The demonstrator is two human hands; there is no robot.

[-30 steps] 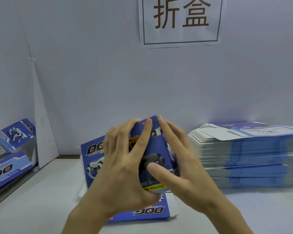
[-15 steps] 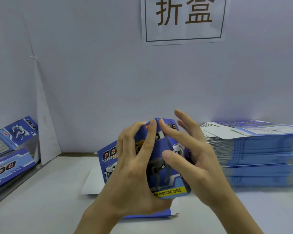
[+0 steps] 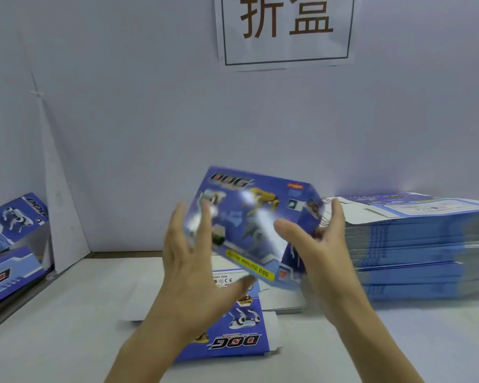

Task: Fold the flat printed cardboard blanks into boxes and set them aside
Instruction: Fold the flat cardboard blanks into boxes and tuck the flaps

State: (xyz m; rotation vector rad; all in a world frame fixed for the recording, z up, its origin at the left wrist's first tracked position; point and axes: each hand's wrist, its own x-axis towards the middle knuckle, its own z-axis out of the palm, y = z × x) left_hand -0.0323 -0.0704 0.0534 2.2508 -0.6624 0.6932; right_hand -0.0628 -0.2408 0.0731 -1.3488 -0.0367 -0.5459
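Now the left hand (image 3: 190, 261) has opened, straight fingers pressed on the box (image 3: 249, 217), which has swung up from a squeezed blank into full shape above the table (image 3: 67, 313); the right hand (image 3: 324, 255), fingers also straight, braces its other end. Setting aside looks close.

Single view, head-worn, wide-angle: we look forward and somewhat down over the white table (image 3: 67, 313) to the back wall (image 3: 150, 134). Near the lens, lower middle: our left hand (image 3: 188, 272) and right hand (image 3: 321, 261), forearms crossing the bottom edge. Top edge crops the paper sign (image 3: 285, 31); right edge cuts the stack of flat blanks (image 3: 412, 244); left edge cuts the printed boxes (image 3: 14, 217).
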